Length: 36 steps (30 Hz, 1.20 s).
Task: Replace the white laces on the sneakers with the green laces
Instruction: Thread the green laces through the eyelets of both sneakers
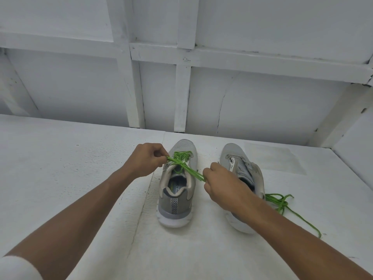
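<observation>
Both arms reach out over the left sneaker (177,184), left hand (146,158) and right hand (224,184) each pinching the green lace (187,168) taut

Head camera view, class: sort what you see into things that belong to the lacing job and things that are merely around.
Belongs to the job:
left shoe, green lace in its eyelets
right shoe, no lace in it
loose green lace
left hand, right hand, each pulling a lace end

Merely around:
white floor
white wall panels

Bare forearms; white sleeve (18,267) at left arm.
</observation>
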Each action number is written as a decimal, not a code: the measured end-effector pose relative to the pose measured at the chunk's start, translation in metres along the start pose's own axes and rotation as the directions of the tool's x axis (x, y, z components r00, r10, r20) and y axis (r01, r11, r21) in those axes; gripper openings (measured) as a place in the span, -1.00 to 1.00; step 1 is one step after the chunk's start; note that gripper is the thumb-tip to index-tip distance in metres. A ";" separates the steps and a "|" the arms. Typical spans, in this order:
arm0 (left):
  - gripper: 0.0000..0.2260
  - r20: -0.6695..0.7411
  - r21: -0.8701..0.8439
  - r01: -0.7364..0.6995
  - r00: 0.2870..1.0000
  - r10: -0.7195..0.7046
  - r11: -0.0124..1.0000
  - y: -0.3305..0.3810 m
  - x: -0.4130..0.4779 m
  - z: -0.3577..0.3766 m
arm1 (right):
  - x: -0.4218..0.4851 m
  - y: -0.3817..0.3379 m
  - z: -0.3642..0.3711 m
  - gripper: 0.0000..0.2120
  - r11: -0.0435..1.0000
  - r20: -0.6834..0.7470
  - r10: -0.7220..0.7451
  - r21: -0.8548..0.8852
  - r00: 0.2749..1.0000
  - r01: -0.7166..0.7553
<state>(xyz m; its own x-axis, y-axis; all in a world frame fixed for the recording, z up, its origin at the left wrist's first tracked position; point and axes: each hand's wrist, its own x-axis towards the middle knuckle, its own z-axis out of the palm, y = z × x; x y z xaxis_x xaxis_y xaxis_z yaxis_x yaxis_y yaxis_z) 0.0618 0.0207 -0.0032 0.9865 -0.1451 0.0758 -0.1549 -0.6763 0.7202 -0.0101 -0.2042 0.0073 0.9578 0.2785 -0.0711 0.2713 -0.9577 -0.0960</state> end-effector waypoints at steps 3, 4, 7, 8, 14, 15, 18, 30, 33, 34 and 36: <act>-0.95 0.154 0.054 0.015 0.988 -0.023 0.998 0.001 0.003 -0.006 | -0.002 0.002 -0.002 -0.78 1.000 -0.044 -0.016 0.014 0.999 0.017; -0.95 0.185 0.060 0.014 0.982 -0.025 0.998 0.003 0.004 -0.008 | -0.004 0.005 -0.004 -0.74 0.999 -0.054 -0.027 0.034 0.998 0.029; -0.85 0.102 0.036 -0.011 0.995 0.007 0.999 0.019 0.004 -0.010 | -0.011 0.019 -0.017 -0.58 0.989 -0.092 -0.016 0.143 0.996 0.029; -0.85 0.022 0.001 -0.032 0.999 0.032 0.999 0.031 0.000 -0.008 | -0.014 0.025 -0.022 -0.57 0.982 -0.120 0.013 0.191 0.993 0.010; -0.86 -0.154 -0.369 -0.155 0.983 0.105 0.916 0.116 -0.044 0.058 | -0.025 0.083 -0.026 -0.63 0.821 -0.311 0.391 0.543 0.866 -0.175; -0.84 -0.120 -0.377 -0.150 0.986 0.112 0.914 0.125 -0.049 0.074 | -0.027 0.092 -0.021 -0.61 0.783 -0.301 0.452 0.584 0.840 -0.212; -0.69 -0.042 -0.323 -0.065 0.998 0.055 0.944 0.138 -0.052 0.115 | -0.035 0.108 -0.002 -0.55 0.668 -0.180 0.560 0.675 0.809 -0.313; -0.80 -0.043 -0.337 0.066 0.995 -0.085 0.939 0.124 -0.047 0.163 | -0.037 0.104 0.025 -0.83 0.493 -0.077 0.627 0.810 0.775 -0.318; -0.78 -0.068 -0.339 0.048 0.995 -0.076 0.939 0.119 -0.048 0.166 | -0.038 0.101 0.025 -0.81 0.497 -0.080 0.621 0.810 0.780 -0.313; -0.78 -0.080 -0.334 0.042 0.994 -0.073 0.942 0.118 -0.048 0.166 | -0.038 0.099 0.026 -0.78 0.501 -0.085 0.613 0.810 0.785 -0.304; -0.78 -0.097 -0.329 0.035 0.993 -0.071 0.944 0.115 -0.050 0.165 | -0.038 0.097 0.028 -0.75 0.509 -0.091 0.607 0.808 0.789 -0.297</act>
<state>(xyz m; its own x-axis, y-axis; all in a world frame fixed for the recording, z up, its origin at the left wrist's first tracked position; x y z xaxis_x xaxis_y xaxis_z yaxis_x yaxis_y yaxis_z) -0.0139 -0.1692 -0.0379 0.9955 -0.0261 0.0915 -0.0942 -0.4057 0.9091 -0.0228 -0.3054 -0.0266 0.9295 -0.3680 -0.0236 -0.2235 -0.5112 -0.8299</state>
